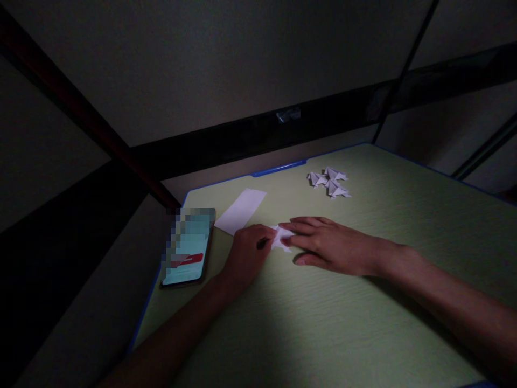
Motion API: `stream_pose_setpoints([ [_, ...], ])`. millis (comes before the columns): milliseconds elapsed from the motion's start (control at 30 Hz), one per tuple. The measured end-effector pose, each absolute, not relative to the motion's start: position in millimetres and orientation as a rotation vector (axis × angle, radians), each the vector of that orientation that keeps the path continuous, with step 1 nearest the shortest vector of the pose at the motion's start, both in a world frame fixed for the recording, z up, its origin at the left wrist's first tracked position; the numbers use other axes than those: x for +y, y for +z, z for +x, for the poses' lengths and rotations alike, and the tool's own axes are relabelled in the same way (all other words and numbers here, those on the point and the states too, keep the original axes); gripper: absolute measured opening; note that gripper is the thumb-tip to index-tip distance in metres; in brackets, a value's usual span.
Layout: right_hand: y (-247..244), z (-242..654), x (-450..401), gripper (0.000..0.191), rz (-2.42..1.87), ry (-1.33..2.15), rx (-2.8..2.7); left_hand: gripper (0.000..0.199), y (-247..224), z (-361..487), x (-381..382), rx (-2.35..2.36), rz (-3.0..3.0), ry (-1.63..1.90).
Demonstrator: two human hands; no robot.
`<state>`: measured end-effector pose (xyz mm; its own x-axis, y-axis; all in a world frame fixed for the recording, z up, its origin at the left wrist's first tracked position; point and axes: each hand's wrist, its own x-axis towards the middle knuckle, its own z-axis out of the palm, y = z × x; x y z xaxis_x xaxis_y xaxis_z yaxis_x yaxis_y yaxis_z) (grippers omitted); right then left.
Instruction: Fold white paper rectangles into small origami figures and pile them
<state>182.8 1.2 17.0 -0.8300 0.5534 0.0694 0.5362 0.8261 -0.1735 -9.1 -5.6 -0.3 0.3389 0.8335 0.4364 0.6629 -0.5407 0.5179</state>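
Note:
A small folded white paper (282, 238) lies on the table between my two hands. My left hand (251, 249) pinches its left side, thumb and forefinger together at the edge. From the right, my right hand (323, 243) reaches over it with fingers spread, the fingertips touching the paper's top and right part. Just behind my left hand is a flat white paper strip (241, 210), lying at a slant. Three folded paper figures (333, 182) sit grouped farther back on the right.
A phone (189, 245) with a lit screen lies at the left edge of the pale green table (315, 323). The table has a blue rim, with a raised blue piece (279, 168) at the back. A wall with a dark band stands behind.

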Motion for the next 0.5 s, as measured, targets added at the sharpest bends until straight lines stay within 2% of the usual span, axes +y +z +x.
stream_pose_setpoints([
  [233,17.4,183.7,1.0,0.043,-0.802,0.216,-2.889,0.014,-3.3,-8.5,-6.3,1.253,2.606,1.0],
  [500,18.6,183.3,1.7,0.038,-0.828,0.265,-2.888,0.015,-0.3,-11.5,-4.9,1.233,2.685,0.828],
])
